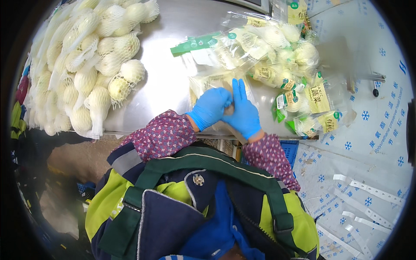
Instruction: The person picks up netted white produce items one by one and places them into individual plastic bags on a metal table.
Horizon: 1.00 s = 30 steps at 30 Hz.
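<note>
My left hand [211,105], in a blue disposable glove, has its fingers curled against the palm side of my right hand [244,113]. The right hand wears a matching glove, two fingers stretched out together and the others hidden. Whether anything is pinched between the hands cannot be made out. Beneath them a stack of flat clear plastic bags [200,85] with pale yellow print lies on the stainless steel table [165,65]. Just beyond is a clear bag with a green top strip [195,44].
At the left is a large heap of pale round vegetables in white foam net sleeves [97,61]. Several bagged vegetables [276,76] crowd the table's right side. A grey device edge [256,5] shows at the back. White perforated strips [367,190] hang on the printed wall panel [364,143].
</note>
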Each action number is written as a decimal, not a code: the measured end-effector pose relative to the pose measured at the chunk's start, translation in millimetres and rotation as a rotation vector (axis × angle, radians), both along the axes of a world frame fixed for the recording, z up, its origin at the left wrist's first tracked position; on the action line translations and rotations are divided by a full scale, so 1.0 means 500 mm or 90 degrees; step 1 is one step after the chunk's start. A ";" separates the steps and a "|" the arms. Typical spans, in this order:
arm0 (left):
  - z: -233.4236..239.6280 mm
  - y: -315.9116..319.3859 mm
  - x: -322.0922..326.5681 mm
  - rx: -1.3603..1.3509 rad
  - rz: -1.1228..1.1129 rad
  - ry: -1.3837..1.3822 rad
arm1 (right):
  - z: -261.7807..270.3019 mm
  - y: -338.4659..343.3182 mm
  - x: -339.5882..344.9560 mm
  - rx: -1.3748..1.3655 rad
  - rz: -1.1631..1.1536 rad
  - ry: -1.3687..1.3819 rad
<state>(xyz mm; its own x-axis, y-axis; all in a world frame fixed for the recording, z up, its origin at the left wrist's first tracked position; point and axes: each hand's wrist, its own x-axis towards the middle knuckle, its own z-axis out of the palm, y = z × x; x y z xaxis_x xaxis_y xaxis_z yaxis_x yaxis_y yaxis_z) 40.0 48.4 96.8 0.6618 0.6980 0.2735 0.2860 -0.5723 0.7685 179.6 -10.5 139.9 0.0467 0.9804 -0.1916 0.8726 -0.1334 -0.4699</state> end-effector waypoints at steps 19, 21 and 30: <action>0.039 -0.013 -0.140 -0.822 0.255 -0.471 | 0.017 0.075 -0.134 0.057 -0.230 0.633; 0.036 -0.041 -0.170 -0.815 0.241 -0.391 | 0.018 0.017 -0.120 0.001 -0.123 0.668; 0.031 -0.052 -0.257 -0.882 0.118 -0.055 | 0.034 -0.069 -0.095 -0.120 0.021 0.762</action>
